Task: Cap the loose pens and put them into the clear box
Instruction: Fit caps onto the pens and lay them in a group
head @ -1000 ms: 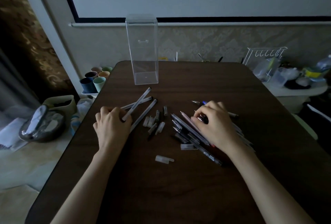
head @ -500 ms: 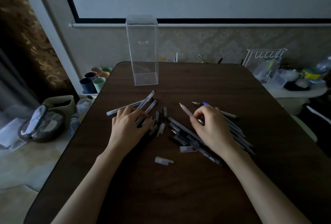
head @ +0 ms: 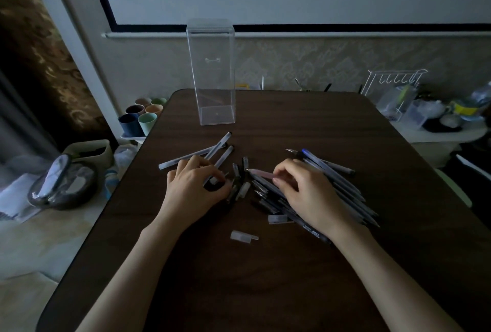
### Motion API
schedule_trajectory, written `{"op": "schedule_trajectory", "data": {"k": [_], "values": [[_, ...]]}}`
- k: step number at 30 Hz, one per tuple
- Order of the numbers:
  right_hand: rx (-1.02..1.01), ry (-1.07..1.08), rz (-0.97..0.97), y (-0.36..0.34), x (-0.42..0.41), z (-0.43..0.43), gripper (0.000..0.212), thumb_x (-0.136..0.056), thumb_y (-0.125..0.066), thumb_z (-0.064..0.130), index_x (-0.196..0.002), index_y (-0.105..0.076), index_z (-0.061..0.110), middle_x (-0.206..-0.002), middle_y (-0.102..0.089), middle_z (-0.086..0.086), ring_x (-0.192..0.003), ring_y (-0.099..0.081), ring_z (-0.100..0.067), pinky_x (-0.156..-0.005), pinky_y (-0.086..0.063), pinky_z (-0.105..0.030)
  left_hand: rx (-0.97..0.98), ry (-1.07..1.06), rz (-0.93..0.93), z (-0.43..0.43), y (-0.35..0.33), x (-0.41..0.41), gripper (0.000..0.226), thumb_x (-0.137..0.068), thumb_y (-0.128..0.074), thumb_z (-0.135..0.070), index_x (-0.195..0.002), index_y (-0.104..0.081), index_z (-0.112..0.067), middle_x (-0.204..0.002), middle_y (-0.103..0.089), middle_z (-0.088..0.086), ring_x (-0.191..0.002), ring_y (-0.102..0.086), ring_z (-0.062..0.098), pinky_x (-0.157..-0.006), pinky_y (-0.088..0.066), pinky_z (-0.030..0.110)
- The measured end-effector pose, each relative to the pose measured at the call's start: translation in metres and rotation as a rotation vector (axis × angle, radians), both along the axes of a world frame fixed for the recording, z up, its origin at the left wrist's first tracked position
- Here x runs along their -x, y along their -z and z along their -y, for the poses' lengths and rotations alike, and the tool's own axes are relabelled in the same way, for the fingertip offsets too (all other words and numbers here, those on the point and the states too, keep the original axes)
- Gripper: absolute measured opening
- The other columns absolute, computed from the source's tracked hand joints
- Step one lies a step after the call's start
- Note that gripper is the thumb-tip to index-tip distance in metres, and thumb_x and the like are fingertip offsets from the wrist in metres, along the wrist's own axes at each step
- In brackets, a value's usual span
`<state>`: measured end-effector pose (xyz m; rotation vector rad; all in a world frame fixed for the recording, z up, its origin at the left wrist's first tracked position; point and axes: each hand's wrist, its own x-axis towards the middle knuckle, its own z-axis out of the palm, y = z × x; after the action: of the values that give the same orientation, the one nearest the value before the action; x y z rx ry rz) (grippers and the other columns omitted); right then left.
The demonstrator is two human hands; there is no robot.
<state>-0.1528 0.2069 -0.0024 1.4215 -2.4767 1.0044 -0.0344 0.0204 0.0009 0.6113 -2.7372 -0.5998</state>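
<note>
A tall clear box (head: 212, 74) stands upright and empty at the table's far left. Three capped white pens (head: 210, 151) lie below it. My left hand (head: 195, 188) rests by them, and its thumb and fingers pinch a small pen cap (head: 214, 180). Several loose caps (head: 239, 183) lie between my hands. My right hand (head: 305, 193) lies on a pile of uncapped pens (head: 342, 188) and pinches a pink pen (head: 259, 172) whose tip points left. Two clear caps (head: 243, 236) lie nearer to me.
The dark wooden table (head: 265, 292) has its left edge close to my left arm. Coloured cups (head: 140, 119) sit on a tray beside the table's far left corner. A white side table with a wire rack (head: 393, 84) and dishes stands at the right.
My left hand moved right from the capped pens to the loose caps and pinched one. My right hand lifted the pink pen out of the pile and swung its tip to the left.
</note>
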Motion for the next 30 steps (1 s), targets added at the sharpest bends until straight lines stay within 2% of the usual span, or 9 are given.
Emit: {"op": "schedule_trajectory", "data": {"k": [5,9,12,14,18,21,26,30], "values": [[0.025,0.012,-0.023,0.001,0.002,-0.001,0.007,-0.085,-0.062,0.019,-0.091,-0.06,0.019,-0.087,-0.059,0.005,-0.079,-0.057,-0.009,-0.068,-0.051,-0.032,0.016,0.056,-0.047,-0.001,0.0,0.001,0.016,-0.08,-0.062,-0.033,-0.096,-0.061,-0.031,-0.118,-0.05,-0.011,-0.119,-0.033,0.012,-0.093,-0.021,0.029],[0.078,-0.036,-0.055,-0.002,-0.001,-0.001,0.01,-0.083,-0.064,0.016,-0.093,-0.063,0.016,-0.087,-0.061,0.003,-0.078,-0.059,-0.01,-0.068,-0.051,-0.031,-0.198,0.15,-0.225,-0.008,-0.009,-0.001,0.017,-0.083,-0.058,-0.02,-0.099,-0.057,-0.028,-0.096,-0.047,-0.031,-0.106,-0.045,-0.002,-0.099,-0.035,0.03],[0.114,-0.048,-0.07,-0.004,-0.001,-0.001,0.011,-0.083,-0.065,0.015,-0.094,-0.065,0.013,-0.087,-0.062,0.001,-0.076,-0.059,-0.012,-0.065,-0.052,-0.032,-0.217,0.19,-0.285,-0.011,-0.012,-0.002,0.017,-0.084,-0.057,-0.017,-0.097,-0.058,-0.027,-0.095,-0.049,-0.03,-0.098,-0.047,-0.012,-0.084,-0.04,0.013],[0.126,-0.049,-0.075,-0.004,-0.001,-0.001,0.012,-0.083,-0.065,0.014,-0.094,-0.065,0.013,-0.087,-0.062,0.001,-0.076,-0.059,-0.012,-0.065,-0.051,-0.031,-0.214,0.198,-0.309,-0.011,-0.013,-0.002,0.017,-0.084,-0.058,-0.017,-0.098,-0.059,-0.026,-0.095,-0.049,-0.03,-0.098,-0.046,-0.014,-0.078,-0.039,0.009],[0.13,-0.065,-0.095,-0.005,-0.002,-0.001,0.01,-0.083,-0.064,0.015,-0.093,-0.066,0.013,-0.086,-0.061,0.002,-0.073,-0.059,-0.012,-0.062,-0.051,-0.032,-0.231,0.204,-0.324,-0.011,-0.013,-0.003,0.018,-0.083,-0.059,-0.015,-0.096,-0.059,-0.028,-0.094,-0.048,-0.029,-0.098,-0.045,-0.014,-0.08,-0.039,0.012],[0.116,-0.084,-0.123,-0.005,0.0,-0.002,0.011,-0.085,-0.059,0.022,-0.091,-0.065,0.015,-0.084,-0.061,0.003,-0.07,-0.058,-0.013,-0.059,-0.05,-0.035,-0.216,0.236,-0.322,-0.01,-0.013,-0.003,0.02,-0.082,-0.059,-0.017,-0.097,-0.059,-0.029,-0.097,-0.05,-0.027,-0.098,-0.047,-0.009,-0.081,-0.039,0.013],[0.092,-0.101,-0.192,-0.006,0.0,-0.002,0.02,-0.086,-0.052,0.029,-0.091,-0.065,0.015,-0.083,-0.06,0.002,-0.067,-0.057,-0.014,-0.057,-0.049,-0.034,-0.225,0.298,-0.289,-0.009,-0.011,-0.002,0.024,-0.081,-0.061,-0.012,-0.097,-0.057,-0.03,-0.103,-0.059,-0.013,-0.098,-0.052,-0.012,-0.081,-0.04,0.003],[0.13,-0.122,-0.194,-0.006,-0.001,0.0,0.02,-0.088,-0.052,0.028,-0.091,-0.066,0.014,-0.083,-0.061,0.002,-0.067,-0.058,-0.014,-0.057,-0.048,-0.033,-0.244,0.304,-0.289,-0.011,-0.012,-0.003,0.025,-0.081,-0.061,-0.011,-0.098,-0.059,-0.028,-0.097,-0.057,-0.022,-0.095,-0.051,-0.018,-0.08,-0.037,-0.001]]}}
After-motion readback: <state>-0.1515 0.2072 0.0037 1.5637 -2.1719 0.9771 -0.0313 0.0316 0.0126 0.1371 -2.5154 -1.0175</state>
